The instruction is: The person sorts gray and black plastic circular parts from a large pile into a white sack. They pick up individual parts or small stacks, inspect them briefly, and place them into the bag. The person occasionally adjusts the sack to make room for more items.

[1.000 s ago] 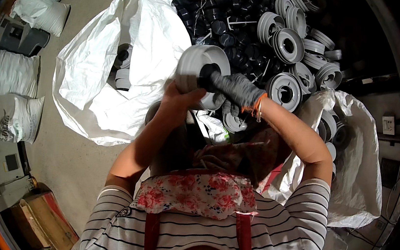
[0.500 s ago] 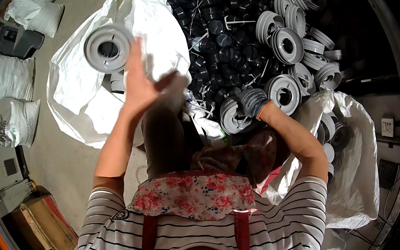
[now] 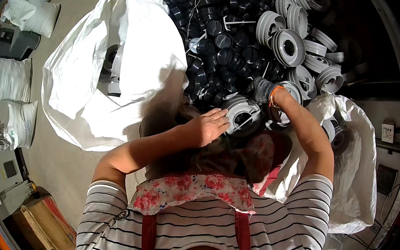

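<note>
- From my remote seat I had both hands in view, reaching in over the person's lap — a busy patch, this.
- The left hand [image 3: 209,126] was bare, palm down, its fingers stretched out nearly straight and lying fairly close together; nothing showed in its grip.
- Those fingertips came right up to the near left rim of a grey ring [image 3: 243,116] — at the edge, though I couldn't tell contact from a hair's gap.
- That ring lay tilted just in front of the lap, between the two hands, its round opening facing up toward me.
- Over to the right hand [image 3: 264,91], in a dark grey knitted glove with an orange cuff: its fingers were bent and pointed down and left, tips lost against the dark pieces, so I couldn't tell how wide they stood or whether they held anything.
- Beneath that wrist sat a second grey ring [image 3: 279,115], partly covered.
- Beyond the gloved fingers spread a heap of black caps [image 3: 225,56], with stacked grey rings [image 3: 288,47] along its right side.
- Flanking it all, a white sack [image 3: 155,65] gaped on the left with grey parts inside, and a pale sack [image 3: 357,192] stood open on the right, ringed pieces in its mouth.
</note>
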### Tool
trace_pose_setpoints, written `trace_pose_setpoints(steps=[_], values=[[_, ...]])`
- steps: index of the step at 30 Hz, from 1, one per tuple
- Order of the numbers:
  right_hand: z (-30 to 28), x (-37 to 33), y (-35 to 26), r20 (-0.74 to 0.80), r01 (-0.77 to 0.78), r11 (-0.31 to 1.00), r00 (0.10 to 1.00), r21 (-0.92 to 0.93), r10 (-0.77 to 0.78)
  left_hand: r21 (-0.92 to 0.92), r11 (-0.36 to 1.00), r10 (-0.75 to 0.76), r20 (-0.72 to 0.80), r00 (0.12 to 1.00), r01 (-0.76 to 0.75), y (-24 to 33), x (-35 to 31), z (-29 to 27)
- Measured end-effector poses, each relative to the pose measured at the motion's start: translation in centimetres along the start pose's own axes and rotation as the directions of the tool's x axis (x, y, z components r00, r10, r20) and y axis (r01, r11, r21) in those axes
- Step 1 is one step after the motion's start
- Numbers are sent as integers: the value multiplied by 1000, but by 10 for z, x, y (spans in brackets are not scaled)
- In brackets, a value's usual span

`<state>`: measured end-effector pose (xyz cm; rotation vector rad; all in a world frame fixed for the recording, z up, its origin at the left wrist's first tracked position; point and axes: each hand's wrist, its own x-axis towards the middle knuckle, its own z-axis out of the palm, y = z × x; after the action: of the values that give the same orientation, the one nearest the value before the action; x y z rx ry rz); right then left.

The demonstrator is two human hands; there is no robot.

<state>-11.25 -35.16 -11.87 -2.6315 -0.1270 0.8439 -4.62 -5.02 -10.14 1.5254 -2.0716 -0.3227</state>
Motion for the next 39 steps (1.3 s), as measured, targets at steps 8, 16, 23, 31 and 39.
trace_pose_setpoints(steps=[8, 16, 23, 31, 39], values=[[11, -25, -67, -16, 29, 970, 999, -242, -34, 115, 993, -45, 209, 977, 21, 1, 4, 38], [-27, 6, -33, 80, 85, 963, 995, -257, -66, 158, 985, 96, -159, 983, -71, 5, 22, 5], [-60, -6, -47, -78, -253, 859, 945, 446, 319, -101, 960, -268, -43, 962, 263, -4, 17, -39], [-42, -43, -37, -692, -251, 789, 382, 561, 613, -912, 93, -778, 184, 601, 400, -5, 7, -27], [8, -46, -176, -414, 268, 320, 668, 909, 618, -823, 457, -822, -244, 515, 339, 3, 17, -10]])
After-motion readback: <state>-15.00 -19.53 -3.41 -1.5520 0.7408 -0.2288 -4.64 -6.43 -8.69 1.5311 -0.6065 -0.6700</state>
